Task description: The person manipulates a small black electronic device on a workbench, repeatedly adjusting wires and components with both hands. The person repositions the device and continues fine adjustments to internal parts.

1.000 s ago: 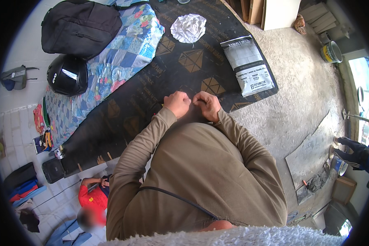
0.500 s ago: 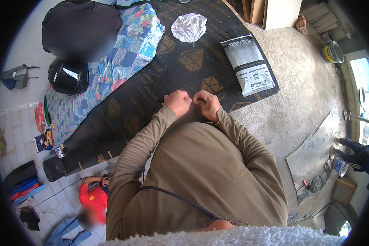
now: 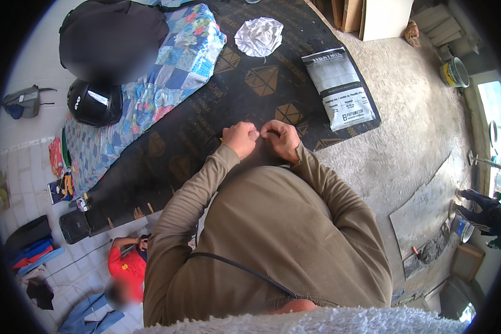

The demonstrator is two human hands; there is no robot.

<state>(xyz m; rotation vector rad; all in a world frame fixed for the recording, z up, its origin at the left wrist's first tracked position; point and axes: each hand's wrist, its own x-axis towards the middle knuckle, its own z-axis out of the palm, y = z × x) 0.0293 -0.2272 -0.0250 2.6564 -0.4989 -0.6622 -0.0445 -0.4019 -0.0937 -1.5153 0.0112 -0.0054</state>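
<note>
My left hand (image 3: 240,139) and my right hand (image 3: 279,139) are raised close together in front of my body, over the black printed board (image 3: 206,128). Both have their fingers curled and pinched toward each other; whatever may be between them is too small to make out. A small yellow thing shows just beside my left hand, partly hidden. Beyond my hands lie a crumpled white cloth (image 3: 259,38) and, to the right, a printed white-and-black sack (image 3: 339,92).
A patterned quilt (image 3: 181,61) bears a black bag (image 3: 108,39) and helmet (image 3: 94,103). A person in red (image 3: 125,261) is at lower left, another in dark trousers (image 3: 484,214) at right. Upright panels (image 3: 384,16), a bucket (image 3: 453,72) and a sheet (image 3: 417,200) are on the right.
My fingertips have shifted slightly, with my right hand a little higher. The view has shifted slightly; the things on the board keep their places.
</note>
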